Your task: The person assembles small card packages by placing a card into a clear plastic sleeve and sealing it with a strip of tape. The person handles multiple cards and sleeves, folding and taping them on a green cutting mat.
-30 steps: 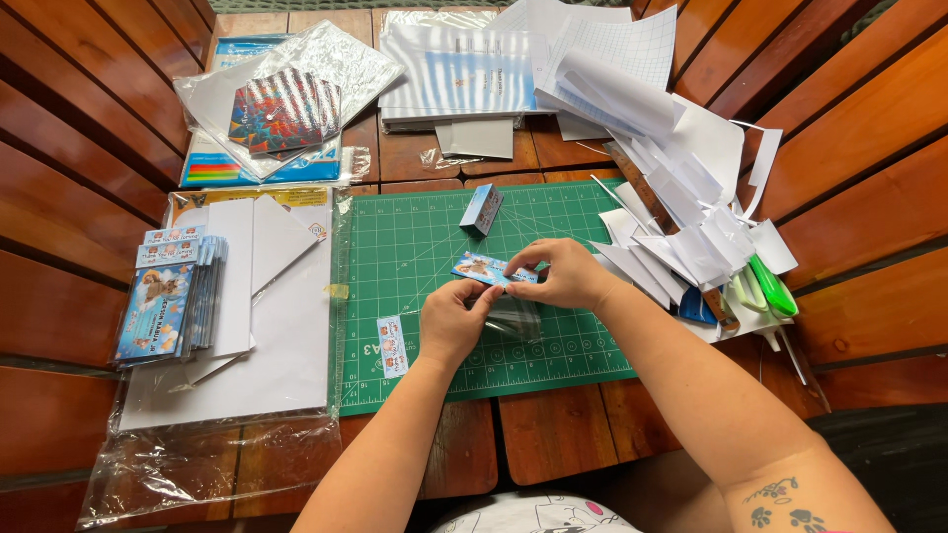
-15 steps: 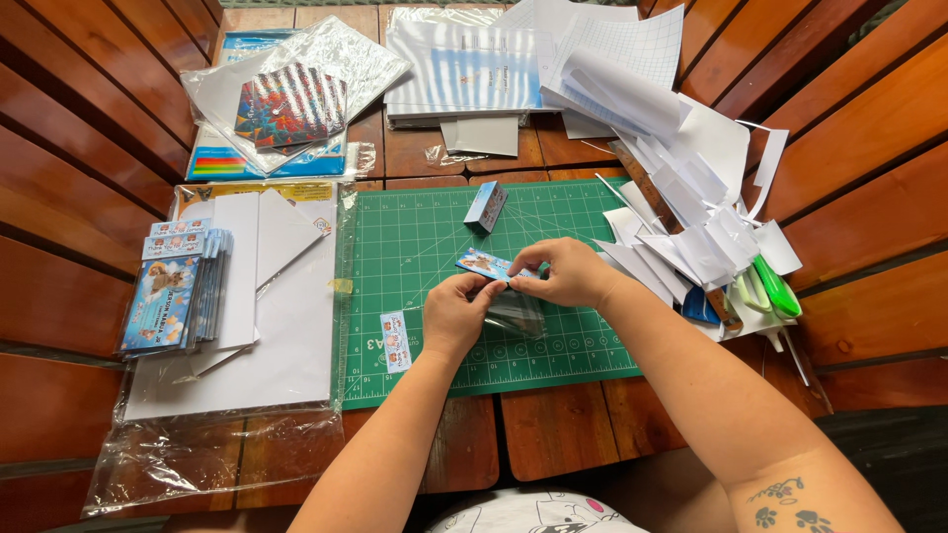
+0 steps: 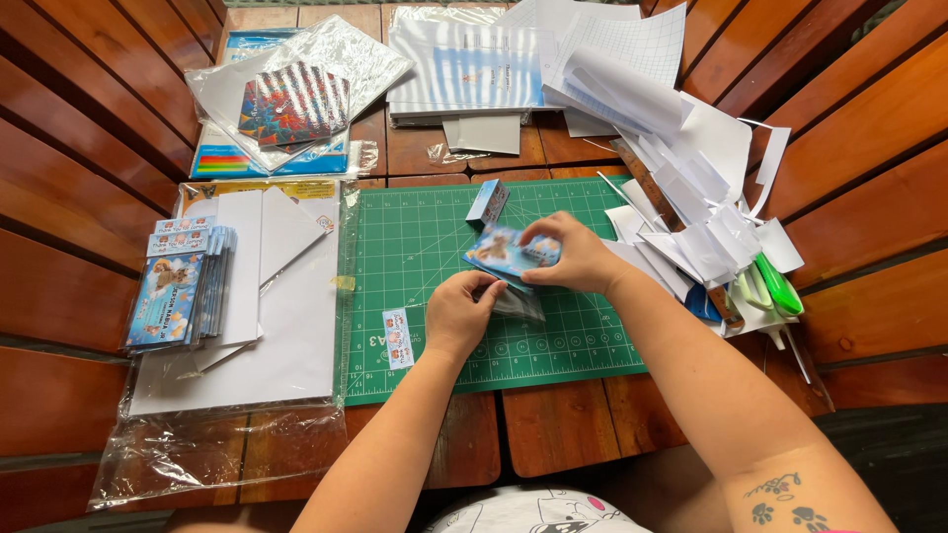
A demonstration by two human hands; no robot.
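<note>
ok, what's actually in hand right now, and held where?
A small blue printed card, held over the green cutting mat. The right hand pinches its right edge; the left hand is at its lower left edge, though that grip is partly hidden.

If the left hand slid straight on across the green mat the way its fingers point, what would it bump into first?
The left hand points up and right, at the blue printed card that the right hand holds just beyond its fingertips. It would probably meet that card first, though how high the card sits above the green cutting mat is unclear.
</note>
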